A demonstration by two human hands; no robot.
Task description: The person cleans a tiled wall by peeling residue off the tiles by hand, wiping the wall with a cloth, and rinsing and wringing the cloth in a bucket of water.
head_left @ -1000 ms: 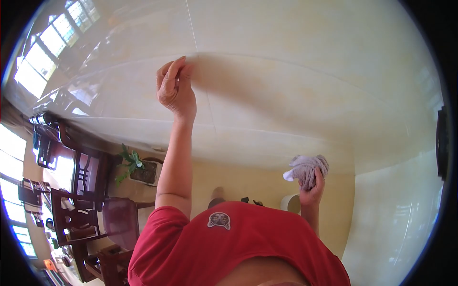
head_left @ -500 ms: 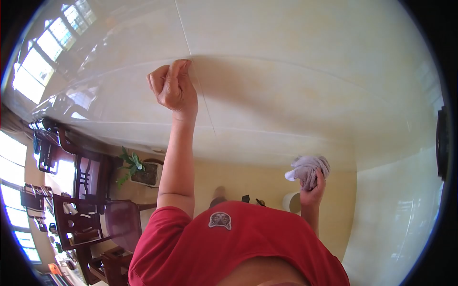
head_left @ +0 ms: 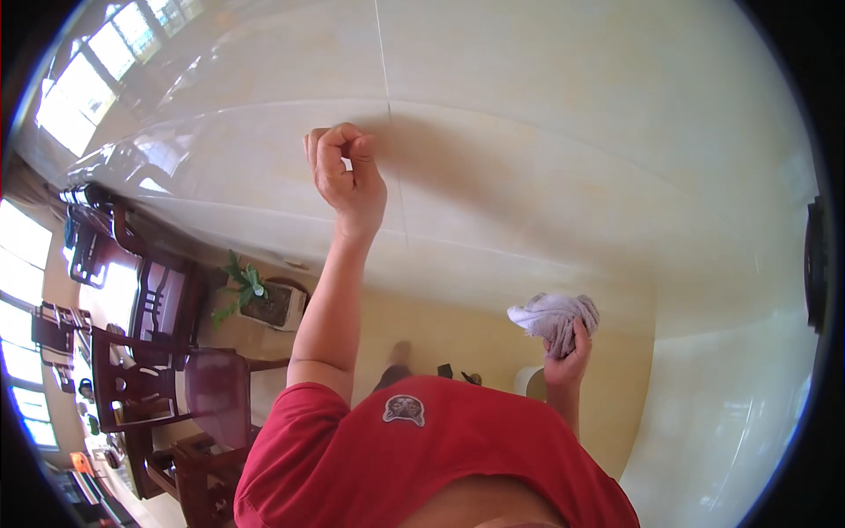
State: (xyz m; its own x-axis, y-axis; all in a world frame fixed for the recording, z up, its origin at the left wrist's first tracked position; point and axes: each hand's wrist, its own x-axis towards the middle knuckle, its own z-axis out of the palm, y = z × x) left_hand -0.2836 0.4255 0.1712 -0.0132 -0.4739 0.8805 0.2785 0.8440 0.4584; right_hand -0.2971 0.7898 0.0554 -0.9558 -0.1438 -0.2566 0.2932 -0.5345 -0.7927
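My left hand (head_left: pixel 348 176) is raised in front of the glossy tiled wall (head_left: pixel 528 114), close to a tile joint. Its fingers are curled in towards the thumb; a small pale patch shows between them, and I cannot make out whether they hold anything. Lower on the right, my right hand (head_left: pixel 570 356) grips a crumpled greyish-lilac cloth (head_left: pixel 556 319). Part of that cloth sticks out past the fingers to the left.
A potted plant (head_left: pixel 273 305) stands on the floor by the wall. Dark wooden chairs (head_left: pixel 216 396) are at the left. A pale round container (head_left: pixel 531 383) is beside my right forearm. A dark object (head_left: pixel 816 264) sits at the right edge.
My left hand has shifted slightly right and down in the view, its fingers turned a little. The cloth in my right hand has moved slightly left. The whole view has shifted somewhat.
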